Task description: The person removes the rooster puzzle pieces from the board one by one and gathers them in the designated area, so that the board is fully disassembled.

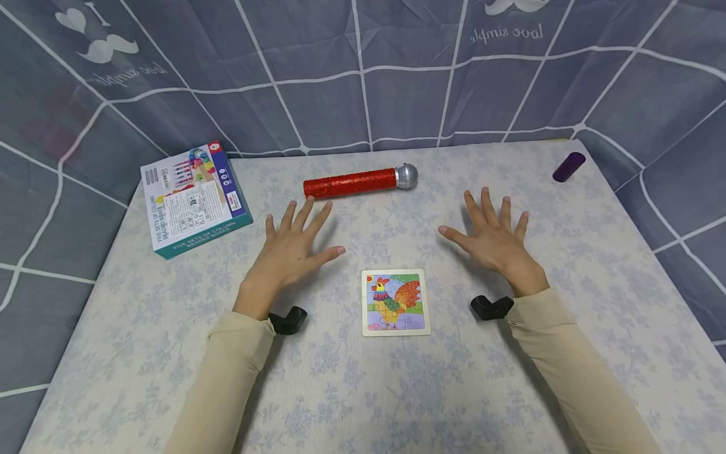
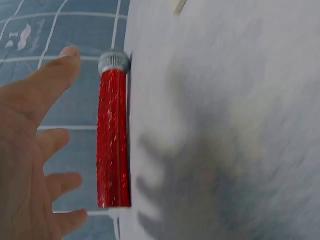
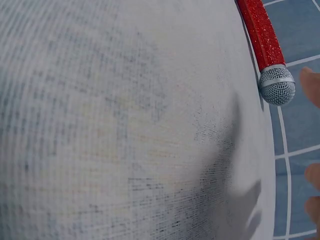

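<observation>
My left hand [image 1: 290, 252] is spread over the table with its fingers straight and holds nothing. Its fingertips are near the handle end of a red glittery microphone [image 1: 351, 183] with a silver mesh head, which lies along the back of the table. On the other side, my right hand [image 1: 492, 238] hovers with fingers spread, also holding nothing. Between the forearms lies a small square jigsaw puzzle [image 1: 395, 302] with a rooster picture in a pale frame. In the left wrist view the microphone [image 2: 112, 140] shows past the thumb; the right wrist view catches its mesh head [image 3: 277, 86] beside some fingertips.
A boxed bead set [image 1: 193, 198] lies at the back left of the patterned table [image 1: 363, 397]. A dark purple cylinder [image 1: 569, 167] lies in the back right corner. Grey-blue curtain [image 1: 317, 113] with white lines borders the back and sides. Black wrist mounts sit at both cuffs.
</observation>
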`<state>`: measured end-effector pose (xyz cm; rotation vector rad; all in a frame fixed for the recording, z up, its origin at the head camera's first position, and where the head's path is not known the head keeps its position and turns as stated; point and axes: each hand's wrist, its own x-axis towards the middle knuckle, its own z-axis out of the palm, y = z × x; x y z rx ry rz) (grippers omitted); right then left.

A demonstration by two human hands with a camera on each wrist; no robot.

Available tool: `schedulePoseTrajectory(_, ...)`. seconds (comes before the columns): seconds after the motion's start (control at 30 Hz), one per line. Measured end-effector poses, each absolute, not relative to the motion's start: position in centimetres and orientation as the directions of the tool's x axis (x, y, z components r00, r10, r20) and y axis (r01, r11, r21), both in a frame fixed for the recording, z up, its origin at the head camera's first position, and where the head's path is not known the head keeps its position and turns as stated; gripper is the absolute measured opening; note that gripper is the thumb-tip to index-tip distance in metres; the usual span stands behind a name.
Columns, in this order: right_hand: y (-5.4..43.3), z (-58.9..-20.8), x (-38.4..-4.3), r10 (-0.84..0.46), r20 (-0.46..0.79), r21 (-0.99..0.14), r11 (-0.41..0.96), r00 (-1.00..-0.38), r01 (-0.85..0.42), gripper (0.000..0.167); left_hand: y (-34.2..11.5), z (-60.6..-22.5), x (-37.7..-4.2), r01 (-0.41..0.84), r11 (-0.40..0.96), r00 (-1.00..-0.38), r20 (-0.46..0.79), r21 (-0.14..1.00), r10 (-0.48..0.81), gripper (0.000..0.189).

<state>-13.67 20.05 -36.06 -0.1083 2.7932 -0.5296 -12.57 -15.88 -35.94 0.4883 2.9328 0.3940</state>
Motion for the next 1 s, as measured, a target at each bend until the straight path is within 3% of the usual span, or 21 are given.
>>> schedulePoseTrajectory(0.2, 20.0, -36.1, -13.8, -0.135, -0.273, -0.38, 0.925, -0.952, -0.023, 0.101, -14.9, -36.4, -11.4, 0.406, 0.836, -0.875, -0.107, 0.37, 0.472, 0.076)
schedulePoseTrajectory(0.5, 19.7, -36.1, -14.0, -0.178, -0.24, -0.452, 0.89, -0.954, -0.052, 0.098, -14.1, -37.6, -9.2, 0.474, 0.733, -0.814, -0.076, 0.488, 0.576, 0.065)
schedulePoseTrajectory(1.0, 17.0, -35.5, -12.8, -0.332, -0.128, -0.62, 0.762, -0.935, -0.186, 0.065, -13.4, -38.5, -7.1, 0.545, 0.651, -0.778, 0.03, 0.528, 0.627, 0.049)
